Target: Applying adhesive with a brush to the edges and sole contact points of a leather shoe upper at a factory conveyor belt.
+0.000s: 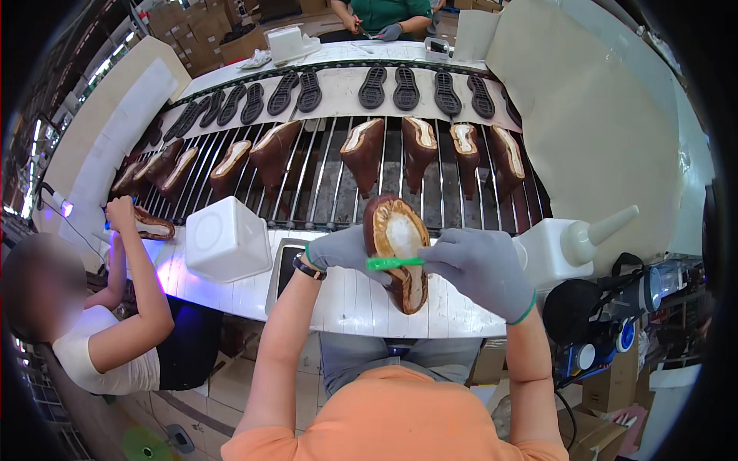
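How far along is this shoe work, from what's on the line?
Done, it seems: nothing here shows finished pairs. In hand: the left hand holds a brown shoe upper bottom-up, while the right hand draws a green brush across its pale underside. Left: a row of brown uppers waits on the roller rack, and black soles lie separate beyond, not yet joined.
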Action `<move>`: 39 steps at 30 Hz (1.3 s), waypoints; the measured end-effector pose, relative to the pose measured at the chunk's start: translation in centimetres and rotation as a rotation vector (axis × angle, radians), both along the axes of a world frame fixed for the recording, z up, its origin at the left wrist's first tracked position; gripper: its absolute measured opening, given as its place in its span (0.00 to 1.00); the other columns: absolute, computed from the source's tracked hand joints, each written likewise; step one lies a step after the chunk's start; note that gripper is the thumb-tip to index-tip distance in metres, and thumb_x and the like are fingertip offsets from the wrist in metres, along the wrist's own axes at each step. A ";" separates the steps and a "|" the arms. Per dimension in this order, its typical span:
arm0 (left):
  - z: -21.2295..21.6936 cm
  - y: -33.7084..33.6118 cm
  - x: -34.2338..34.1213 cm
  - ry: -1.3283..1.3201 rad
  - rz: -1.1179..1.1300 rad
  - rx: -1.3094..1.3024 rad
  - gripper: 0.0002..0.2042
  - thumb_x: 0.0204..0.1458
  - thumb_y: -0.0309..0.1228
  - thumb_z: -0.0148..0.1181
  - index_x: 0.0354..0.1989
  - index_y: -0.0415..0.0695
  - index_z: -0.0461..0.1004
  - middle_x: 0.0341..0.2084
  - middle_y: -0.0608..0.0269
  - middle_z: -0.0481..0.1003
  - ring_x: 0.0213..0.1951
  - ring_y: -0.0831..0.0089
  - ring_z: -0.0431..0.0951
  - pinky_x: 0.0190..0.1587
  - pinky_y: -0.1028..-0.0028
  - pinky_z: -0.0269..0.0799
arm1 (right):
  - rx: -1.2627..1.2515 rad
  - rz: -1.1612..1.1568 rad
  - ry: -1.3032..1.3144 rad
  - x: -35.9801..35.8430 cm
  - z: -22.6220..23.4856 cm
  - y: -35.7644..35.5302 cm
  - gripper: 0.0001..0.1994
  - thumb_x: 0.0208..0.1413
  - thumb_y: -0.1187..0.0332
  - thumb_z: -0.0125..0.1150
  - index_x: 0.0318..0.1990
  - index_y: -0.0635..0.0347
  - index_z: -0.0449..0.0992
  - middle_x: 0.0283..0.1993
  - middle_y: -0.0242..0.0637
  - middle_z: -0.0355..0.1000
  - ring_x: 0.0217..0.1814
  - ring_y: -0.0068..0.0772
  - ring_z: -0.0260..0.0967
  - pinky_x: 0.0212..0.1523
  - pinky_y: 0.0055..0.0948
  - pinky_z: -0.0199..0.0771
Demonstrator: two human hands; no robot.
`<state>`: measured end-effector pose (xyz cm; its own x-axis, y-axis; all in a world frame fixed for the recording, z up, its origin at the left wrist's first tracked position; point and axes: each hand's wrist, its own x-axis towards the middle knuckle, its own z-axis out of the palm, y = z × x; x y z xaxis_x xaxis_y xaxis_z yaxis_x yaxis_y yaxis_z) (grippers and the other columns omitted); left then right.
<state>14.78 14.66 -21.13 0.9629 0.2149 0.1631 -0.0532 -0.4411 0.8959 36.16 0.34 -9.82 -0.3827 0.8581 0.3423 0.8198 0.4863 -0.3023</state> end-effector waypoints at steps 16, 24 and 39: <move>-10.4 -0.2 -2.8 0.021 0.393 -0.538 0.43 0.32 0.29 0.81 0.61 0.39 0.64 0.55 0.61 0.72 0.55 0.71 0.72 0.59 0.68 0.69 | -0.119 -0.888 0.189 9.6 -7.2 -6.9 0.11 0.49 0.70 0.66 0.41 0.58 0.80 0.36 0.43 0.77 0.38 0.47 0.74 0.40 0.37 0.73; -14.6 -3.8 -2.3 -0.224 0.734 -0.563 0.31 0.50 0.48 0.66 0.55 0.37 0.68 0.44 0.61 0.76 0.49 0.71 0.75 0.54 0.69 0.71 | -0.232 -1.153 -0.129 11.1 -17.3 -9.7 0.05 0.54 0.66 0.58 0.34 0.55 0.76 0.34 0.43 0.74 0.37 0.48 0.74 0.38 0.45 0.73; -9.0 -13.4 -0.4 -0.305 0.620 -1.628 0.37 0.59 0.66 0.36 0.52 0.40 0.69 0.29 0.50 0.75 0.25 0.63 0.75 0.25 0.67 0.73 | -0.505 -0.944 1.257 13.6 -19.6 -11.9 0.12 0.59 0.67 0.58 0.45 0.64 0.81 0.31 0.36 0.78 0.18 0.15 0.59 0.18 0.20 0.55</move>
<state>14.41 1.22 -30.14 0.6637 0.6147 -0.4263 -0.4734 0.7864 0.3969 49.75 -11.57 -29.46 0.5897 0.7260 -0.3538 -0.1148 -0.3582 -0.9265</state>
